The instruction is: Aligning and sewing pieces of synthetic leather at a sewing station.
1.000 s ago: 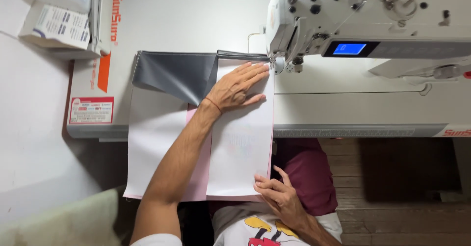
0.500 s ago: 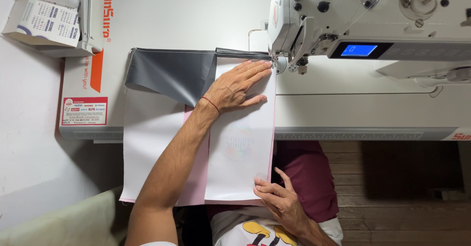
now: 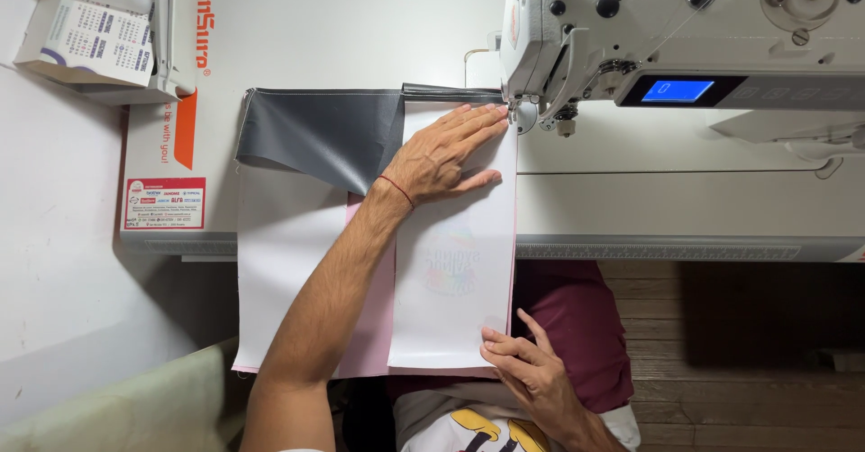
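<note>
Head view: left hand [image 3: 443, 155] flat on white panel [image 3: 455, 263], right hand [image 3: 527, 371] at its lower edge.

Sewing machine [image 3: 685, 46] cut off at top, right edges; needle hidden.

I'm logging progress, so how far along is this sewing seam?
Done: the white panel lies aligned under the sewing machine needle. In hand: left hand presses its top, right hand pinches its bottom corner. Left: the whole right edge shows no stitching.
</note>
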